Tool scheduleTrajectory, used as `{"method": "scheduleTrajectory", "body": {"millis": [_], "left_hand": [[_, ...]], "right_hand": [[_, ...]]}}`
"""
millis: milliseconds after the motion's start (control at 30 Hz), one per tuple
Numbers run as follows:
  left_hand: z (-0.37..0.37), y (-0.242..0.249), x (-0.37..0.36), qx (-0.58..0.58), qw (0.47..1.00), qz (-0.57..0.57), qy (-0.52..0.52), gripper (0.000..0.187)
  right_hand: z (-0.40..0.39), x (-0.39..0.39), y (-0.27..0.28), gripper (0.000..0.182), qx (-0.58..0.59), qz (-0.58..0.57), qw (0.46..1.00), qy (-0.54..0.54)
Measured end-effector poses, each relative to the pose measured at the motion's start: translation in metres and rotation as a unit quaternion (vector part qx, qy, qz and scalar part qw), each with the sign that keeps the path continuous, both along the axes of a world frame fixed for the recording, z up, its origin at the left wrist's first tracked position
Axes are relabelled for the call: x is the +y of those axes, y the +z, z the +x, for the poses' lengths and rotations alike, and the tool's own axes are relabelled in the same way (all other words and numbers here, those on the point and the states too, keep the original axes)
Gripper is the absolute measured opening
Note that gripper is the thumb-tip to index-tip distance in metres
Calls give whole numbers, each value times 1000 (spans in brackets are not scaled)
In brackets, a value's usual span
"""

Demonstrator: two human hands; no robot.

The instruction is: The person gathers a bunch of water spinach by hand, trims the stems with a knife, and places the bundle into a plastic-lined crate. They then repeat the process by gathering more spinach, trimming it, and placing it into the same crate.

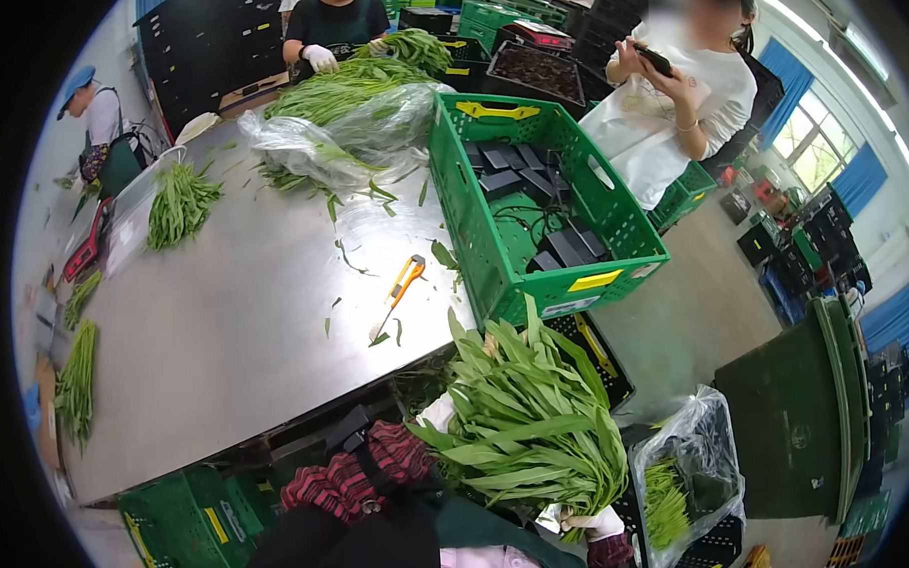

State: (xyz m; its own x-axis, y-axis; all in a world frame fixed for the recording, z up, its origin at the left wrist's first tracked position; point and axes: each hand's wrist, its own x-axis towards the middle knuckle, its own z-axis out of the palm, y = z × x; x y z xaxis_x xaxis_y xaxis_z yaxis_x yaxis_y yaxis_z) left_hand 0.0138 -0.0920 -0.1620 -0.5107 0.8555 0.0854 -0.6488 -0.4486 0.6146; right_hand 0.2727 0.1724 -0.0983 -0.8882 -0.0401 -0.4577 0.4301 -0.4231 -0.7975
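Observation:
A large bunch of leafy greens (539, 411), with long narrow leaves like water spinach, is held in front of my body at the table's near right corner. My right hand (591, 523), in a white glove, is closed around the stems at the lower end. At the bunch's left side is my left hand (438, 413), also white-gloved; leaves hide its fingers. An orange utility knife (407, 280) lies on the metal table (216, 322), beyond the bunch, among scattered leaf scraps.
A green crate (498, 244) with black devices stands at the table's right edge. Greens in plastic (379, 126) lie at the far end, where a gloved co-worker handles some. Another person (678, 86) holds a phone. A plastic-lined crate (705, 430) and green bin (794, 412) stand right.

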Motion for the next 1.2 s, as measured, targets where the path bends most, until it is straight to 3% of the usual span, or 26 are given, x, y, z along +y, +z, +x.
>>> {"method": "scheduleTrajectory", "body": {"millis": [200, 267, 333, 367, 400, 433, 467, 500, 533, 567, 600, 667, 700, 733, 767, 833, 867, 1000, 1033, 1100, 1133, 1200], "left_hand": [[-19, 130, 17, -128, 989, 67, 26, 62], [-22, 176, 13, -139, 987, -2, 81, 63], [-52, 138, 3, -92, 984, -31, 150, 57], [-67, 121, -1, -56, 974, -67, 207, 52], [-70, 126, -7, 83, 929, -166, 321, 45], [-71, 135, -16, 218, 838, -262, 427, 40], [-65, 147, -20, 242, 827, -257, 437, 38], [-42, 191, -23, 224, 854, -277, 379, 34], [-32, 200, -23, 454, 761, -312, 342, 37], [-11, 220, -21, 529, 750, -295, 266, 44], [4, 240, -17, 586, 756, -243, 161, 56], [35, 234, 11, 627, 761, -162, 27, 55], [47, 211, 28, 682, 711, -75, 155, 56], [52, 219, 23, 698, 698, -141, 71, 59], [53, 211, 17, 695, 694, -166, 93, 59], [60, 198, 8, 638, 734, -181, 147, 89], [66, 200, -6, 559, 793, -216, 107, 89], [79, 217, -59, 482, 782, -377, 115, 93], [81, 218, -73, 480, 781, -380, 124, 93], [79, 216, -104, 384, 842, -363, 112, 93], [81, 211, -121, 414, 817, -345, 205, 87], [72, 201, -165, 409, 814, -353, 212, 84]], "right_hand": [[2, 16, -10, 71, 13, 31, 999, 3], [6, 29, -17, 71, -11, 38, 999, -9], [11, 48, -37, 63, 7, 74, 997, -31], [-3, 29, 11, 51, 49, 106, 993, -25], [-10, 28, 28, 40, -13, 223, 975, -11], [-20, 29, 39, 29, -70, 336, 939, 7], [-25, 30, 47, 21, -24, 523, 851, 42], [-32, 27, 56, 15, 35, 685, 725, 67], [-41, 14, 83, 13, 64, 737, 661, 121], [-51, 2, 111, 14, 98, 783, 590, 172], [-67, -12, 129, 16, 172, 781, 571, 189], [-91, -28, 155, 18, 266, 763, 530, 256], [-100, -32, 166, 20, 283, 754, 507, 309], [-111, -44, 174, 17, 373, 716, 526, 268], [-120, -59, 192, 13, 370, 709, 520, 300], [-137, -61, 187, 11, 421, 709, 464, 323], [-145, -67, 184, 11, 435, 702, 460, 326], [-172, -116, 191, 11, 489, 646, 474, 344], [-177, -132, 194, 11, 512, 622, 483, 343], [-188, -164, 197, 11, 522, 611, 477, 356], [-194, -183, 198, 12, 538, 590, 479, 364], [-207, -225, 199, 16, 567, 568, 463, 376]]}}
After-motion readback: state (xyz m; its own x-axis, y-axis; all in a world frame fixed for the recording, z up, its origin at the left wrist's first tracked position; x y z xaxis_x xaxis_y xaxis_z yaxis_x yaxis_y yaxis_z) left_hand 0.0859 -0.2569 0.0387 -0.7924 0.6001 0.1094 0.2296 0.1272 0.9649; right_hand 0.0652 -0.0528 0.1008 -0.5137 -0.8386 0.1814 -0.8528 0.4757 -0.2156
